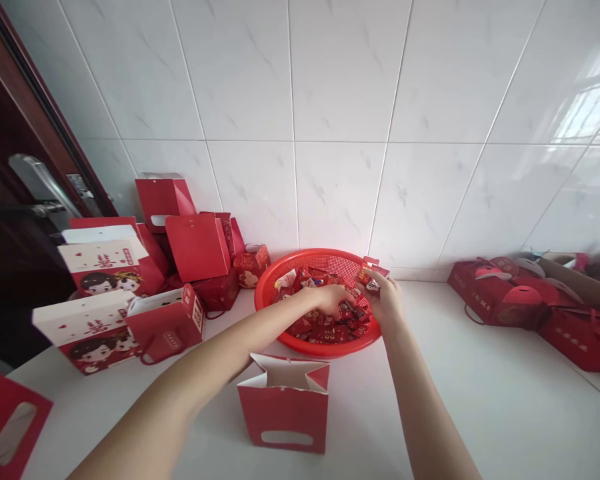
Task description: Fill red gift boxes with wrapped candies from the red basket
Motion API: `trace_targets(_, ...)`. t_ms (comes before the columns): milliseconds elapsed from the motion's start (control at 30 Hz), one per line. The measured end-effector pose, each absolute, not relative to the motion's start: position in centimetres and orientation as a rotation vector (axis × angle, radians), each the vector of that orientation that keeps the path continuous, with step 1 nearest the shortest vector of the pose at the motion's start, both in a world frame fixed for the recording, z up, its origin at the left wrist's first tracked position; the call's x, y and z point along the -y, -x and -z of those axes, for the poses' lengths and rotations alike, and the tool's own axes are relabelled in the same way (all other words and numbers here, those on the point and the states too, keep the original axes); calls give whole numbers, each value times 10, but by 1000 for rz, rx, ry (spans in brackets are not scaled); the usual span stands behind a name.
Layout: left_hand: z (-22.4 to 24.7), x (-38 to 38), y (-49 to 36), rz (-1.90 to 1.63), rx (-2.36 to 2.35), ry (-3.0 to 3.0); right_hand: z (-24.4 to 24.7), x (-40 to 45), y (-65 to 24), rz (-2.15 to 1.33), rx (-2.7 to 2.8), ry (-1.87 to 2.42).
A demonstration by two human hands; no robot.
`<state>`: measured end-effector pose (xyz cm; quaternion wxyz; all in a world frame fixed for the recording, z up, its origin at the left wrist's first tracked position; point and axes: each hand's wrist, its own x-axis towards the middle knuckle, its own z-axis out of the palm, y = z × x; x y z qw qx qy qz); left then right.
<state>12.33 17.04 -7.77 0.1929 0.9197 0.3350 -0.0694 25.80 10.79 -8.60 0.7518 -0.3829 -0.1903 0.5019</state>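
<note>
A red plastic basket [266, 283] with a perforated wall holds many small red wrapped candies [330, 333]. My left hand [333, 300] is down among them, its fingers curled; whatever is under the fingertips is hidden. Over the basket's right rim, my right hand [387, 300] is closed around red candy packets [370, 273], which stick up past the fingers. In front of the basket, a red paper gift bag [287, 413] stands upright with its top open and a handle slot in its near side. Neither hand touches this bag.
Several red and white gift boxes [197, 247] stand clustered at the left, by a dark door [10, 267]. More red boxes [500, 293] sit at the right. Part of another red bag [10, 420] shows at lower left. A tiled wall [340, 193] rises behind the white tabletop [455, 373].
</note>
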Motion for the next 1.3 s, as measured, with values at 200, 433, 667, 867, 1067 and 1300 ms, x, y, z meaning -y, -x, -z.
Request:
trace_targets(200,61,-170,-112,414,-999,-2467,85,-108,-258,-1100,415,844)
trace_targets(433,38,-178,-73,524,-1141,-2424,85,-106,-257,-1107,429,854)
trace_targets(667,27,-188,-35,453,-1429,-2488,86,-107,-258,-1111,433,855)
trace_targets(867,52,-184,-36,517,-1542,-2506,85,-106,-257,-1110,417,859)
trace_targets(1067,79,-183,-52,523,-1572,-2521,84,-104,-257,-1115,451,867)
trace_targets(1300,77,-185,-51,343,-1399,-2530,83,-104,-256,-1110,452,884)
